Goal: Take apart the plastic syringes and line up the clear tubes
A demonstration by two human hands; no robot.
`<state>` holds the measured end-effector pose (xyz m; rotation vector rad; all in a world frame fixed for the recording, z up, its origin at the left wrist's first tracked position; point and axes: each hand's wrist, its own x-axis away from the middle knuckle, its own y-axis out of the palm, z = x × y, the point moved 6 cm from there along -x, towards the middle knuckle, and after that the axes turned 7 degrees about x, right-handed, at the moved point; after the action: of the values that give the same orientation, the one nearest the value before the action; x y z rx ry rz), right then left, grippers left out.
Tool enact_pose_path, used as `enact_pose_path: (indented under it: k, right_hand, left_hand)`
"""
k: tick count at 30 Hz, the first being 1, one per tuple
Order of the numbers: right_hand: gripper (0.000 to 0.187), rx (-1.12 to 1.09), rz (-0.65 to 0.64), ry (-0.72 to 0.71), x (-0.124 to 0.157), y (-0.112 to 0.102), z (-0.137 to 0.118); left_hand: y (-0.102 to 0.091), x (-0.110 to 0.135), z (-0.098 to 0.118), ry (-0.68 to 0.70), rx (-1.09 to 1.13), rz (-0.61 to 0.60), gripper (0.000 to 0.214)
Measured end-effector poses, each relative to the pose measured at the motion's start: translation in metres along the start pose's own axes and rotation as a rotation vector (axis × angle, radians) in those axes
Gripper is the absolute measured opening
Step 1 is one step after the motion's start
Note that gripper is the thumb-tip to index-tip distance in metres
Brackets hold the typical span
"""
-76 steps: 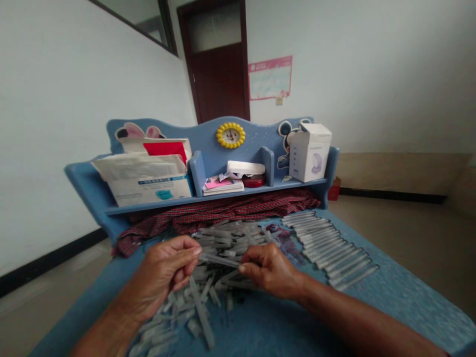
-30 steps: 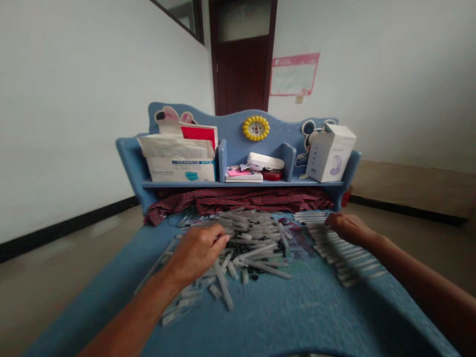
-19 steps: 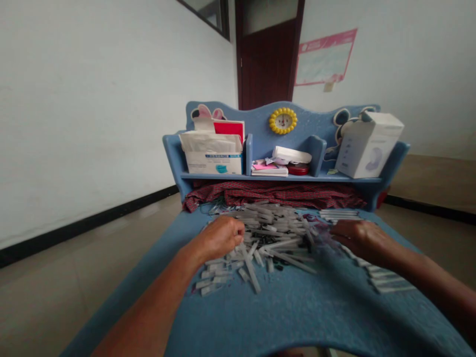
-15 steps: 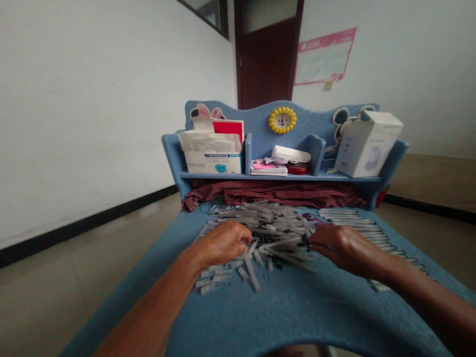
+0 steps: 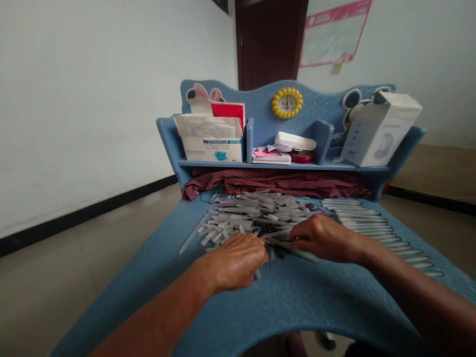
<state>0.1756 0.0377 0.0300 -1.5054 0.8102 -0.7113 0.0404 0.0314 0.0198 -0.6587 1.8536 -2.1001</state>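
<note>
Tube pile (image 5: 260, 210): heaped on the surface (image 5: 290, 302).
Tube row (image 5: 366, 223): aligned right of the pile.
Left hand (image 5: 241, 260): curled at the pile's near edge; grasp cannot be told.
Right hand (image 5: 322, 239): bent at its near-right edge; grasp cannot be told.
Change: right hand has been brought from row; work is centred on pile.

- Pile of pieces (image 5: 260, 206) on the worktop (image 5: 297, 297)
- Row of tubes (image 5: 372, 227) right of the pile
- Cloth (image 5: 275, 182) behind the pile
- Shelf (image 5: 260, 124) farther behind it
</note>
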Motion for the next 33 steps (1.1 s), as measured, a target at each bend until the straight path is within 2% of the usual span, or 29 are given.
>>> enact_pose_path:
  k: [4,7,12,15,25,33]
  right_hand:
    - [0.018,-0.008,0.008,0.012,-0.008,-0.003,-0.005]
    - [0.017,-0.016,0.011,0.01,-0.012,-0.004,-0.007]
    - [0.016,-0.026,0.017,0.017,-0.014,0.0,-0.008]
    - [0.016,-0.047,0.0,0.009,-0.015,0.005,-0.009]
    - [0.017,-0.056,-0.034,0.019,-0.016,0.021,-0.015]
    - [0.018,-0.05,0.045,0.061,-0.021,0.023,-0.018]
  left_hand:
    - [0.001,-0.003,-0.002,0.004,-0.031,0.015,0.014]
    - [-0.008,-0.002,-0.01,0.021,-0.005,0.061,0.01]
    - [-0.038,0.006,-0.038,-0.026,0.007,0.353,0.011]
    - [-0.044,0.009,-0.051,-0.095,-0.028,0.46,0.013]
    - [-0.046,0.012,-0.061,-0.245,-0.067,0.536,0.012]
    - [-0.056,0.019,-0.07,-0.319,0.019,0.689,0.011]
